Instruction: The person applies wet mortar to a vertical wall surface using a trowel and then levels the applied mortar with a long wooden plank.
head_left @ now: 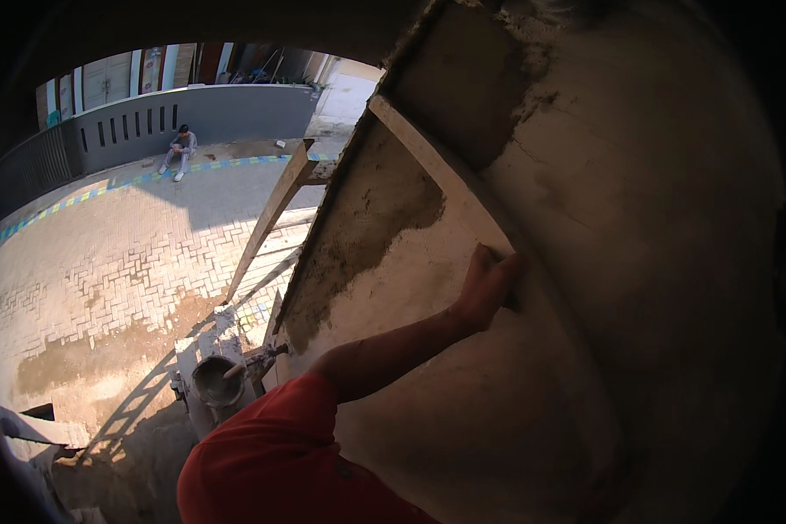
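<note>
A long, pale plasterer's straightedge (445, 170) lies slantwise against the wall (410, 271), running from the upper edge down into shadow at the lower right. My left hand (491, 284) is closed around it near its middle, with the arm in a red sleeve stretched out. Dark, wet mortar (367, 218) covers the wall strip left of the straightedge, and a further wet patch (463, 79) sits above it. My right hand (610, 480) is a dim shape by the straightedge's lower end; deep shadow hides its fingers.
Below on the left, a bucket (218, 382) with a handled tool in it stands on a scaffold plank (203, 417). A wooden post (271, 218) rises beside the wall's edge. A person (181, 150) sits by a grey fence (210, 113) across the paved ground (140, 253).
</note>
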A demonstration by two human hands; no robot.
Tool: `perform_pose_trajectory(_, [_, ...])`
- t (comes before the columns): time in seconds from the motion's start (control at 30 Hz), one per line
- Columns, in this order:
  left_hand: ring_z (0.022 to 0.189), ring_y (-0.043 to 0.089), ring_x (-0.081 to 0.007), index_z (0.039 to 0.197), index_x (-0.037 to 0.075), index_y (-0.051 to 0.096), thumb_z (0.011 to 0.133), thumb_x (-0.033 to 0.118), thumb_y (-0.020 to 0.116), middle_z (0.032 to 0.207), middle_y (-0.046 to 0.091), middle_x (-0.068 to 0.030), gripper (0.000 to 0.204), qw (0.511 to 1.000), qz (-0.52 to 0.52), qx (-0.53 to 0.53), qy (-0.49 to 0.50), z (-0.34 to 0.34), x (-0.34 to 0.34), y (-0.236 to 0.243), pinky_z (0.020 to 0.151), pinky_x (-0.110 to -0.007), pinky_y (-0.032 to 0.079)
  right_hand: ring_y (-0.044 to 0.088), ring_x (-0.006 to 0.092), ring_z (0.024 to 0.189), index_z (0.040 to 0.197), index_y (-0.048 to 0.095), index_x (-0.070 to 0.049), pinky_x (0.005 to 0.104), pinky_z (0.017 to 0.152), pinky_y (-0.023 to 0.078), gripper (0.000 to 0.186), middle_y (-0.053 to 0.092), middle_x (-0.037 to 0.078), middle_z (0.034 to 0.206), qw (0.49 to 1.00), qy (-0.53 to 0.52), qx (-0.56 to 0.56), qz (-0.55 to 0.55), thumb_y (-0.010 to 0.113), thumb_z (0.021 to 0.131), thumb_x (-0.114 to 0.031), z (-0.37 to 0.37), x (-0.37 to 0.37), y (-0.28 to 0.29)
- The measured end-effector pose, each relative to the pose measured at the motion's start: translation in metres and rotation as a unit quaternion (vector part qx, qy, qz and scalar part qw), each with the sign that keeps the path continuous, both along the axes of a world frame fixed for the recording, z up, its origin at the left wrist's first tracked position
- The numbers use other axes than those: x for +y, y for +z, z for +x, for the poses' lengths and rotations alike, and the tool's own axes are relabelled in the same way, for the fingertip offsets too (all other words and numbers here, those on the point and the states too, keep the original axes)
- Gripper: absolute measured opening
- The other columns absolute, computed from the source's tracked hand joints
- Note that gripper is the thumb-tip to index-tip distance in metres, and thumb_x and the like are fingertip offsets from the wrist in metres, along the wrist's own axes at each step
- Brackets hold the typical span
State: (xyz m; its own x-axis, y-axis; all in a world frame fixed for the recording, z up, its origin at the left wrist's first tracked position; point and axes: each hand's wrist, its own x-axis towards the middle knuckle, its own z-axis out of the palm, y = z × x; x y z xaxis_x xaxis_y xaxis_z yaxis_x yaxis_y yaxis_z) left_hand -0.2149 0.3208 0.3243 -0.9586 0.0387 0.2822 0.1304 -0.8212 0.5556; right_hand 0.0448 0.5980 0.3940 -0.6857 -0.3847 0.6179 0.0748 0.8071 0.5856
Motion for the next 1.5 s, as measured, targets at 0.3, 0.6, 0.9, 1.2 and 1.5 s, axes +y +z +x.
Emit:
perform_pose_trajectory(0.3, [0.078, 0.067, -0.028, 0.111, -0.018, 0.043, 0.085, 0.028, 0.062, 0.097, 0.061, -0.0218, 0.056, 0.998, -0.032, 0.057, 0.019, -0.011, 0.005, 0.033, 0.057, -0.036, 0.058, 0.055, 0.0467, 0.103, 0.117, 0.065, -0.005, 0.055, 0.084, 0.045, 0.056, 0.059, 0.025, 0.112, 0.998, 0.042, 0.04, -0.016, 0.063, 0.061, 0.001, -0.006, -0.003, 0.02])
perform_pose_trajectory(0.6, [0.08, 0.067, -0.0297, 0.115, -0.017, 0.036, 0.084, 0.031, 0.064, 0.101, 0.06, -0.0252, 0.064, 0.989, -0.06, 0.134, 0.03, -0.01, 0.003, 0.108, 0.056, -0.036, 0.059, 0.046, 0.0388, 0.127, 0.133, 0.052, 0.0, 0.0498, 0.108, 0.036, 0.047, 0.052, 0.021, 0.134, 0.983, -0.153, 0.099, 0.007, 0.051, 0.095, -0.028, 0.008, 0.128, -0.002])
perform_pose_trajectory(0.9, [0.091, 0.066, -0.03, 0.114, -0.013, 0.043, 0.087, 0.027, 0.066, 0.1, 0.06, -0.0193, 0.054, 0.925, -0.198, 0.244, 0.213, -0.022, 0.041, 0.125, 0.054, -0.034, 0.059, 0.045, 0.0386, 0.128, 0.134, 0.049, 0.0, 0.0495, 0.108, 0.036, 0.054, 0.05, 0.022, 0.135, 0.991, -0.062, 0.117, -0.007, 0.061, 0.088, -0.025, 0.025, 0.158, 0.009])
perform_pose_trajectory(1.2, [0.106, 0.054, -0.0249, 0.135, -0.009, 0.023, 0.086, 0.026, 0.069, 0.116, 0.052, -0.0182, 0.075, 0.962, -0.179, 0.189, 0.075, 0.001, 0.095, 0.099, 0.083, -0.042, 0.053, 0.056, 0.0461, 0.1, 0.11, 0.065, 0.003, 0.0517, 0.087, 0.046, 0.05, 0.061, 0.028, 0.11, 0.988, -0.064, 0.063, -0.125, 0.071, 0.063, -0.008, 0.059, 0.061, 0.007])
perform_pose_trajectory(1.5, [0.101, 0.058, -0.0274, 0.131, -0.006, 0.026, 0.084, 0.026, 0.066, 0.116, 0.051, -0.0204, 0.07, 0.984, -0.11, -0.055, -0.128, 0.098, 0.028, 0.013, 0.086, -0.041, 0.053, 0.057, 0.042, 0.101, 0.127, 0.054, 0.003, 0.0522, 0.087, 0.046, 0.072, 0.061, 0.024, 0.108, 0.977, -0.049, -0.146, -0.149, 0.074, 0.061, -0.017, 0.092, 0.012, -0.042])
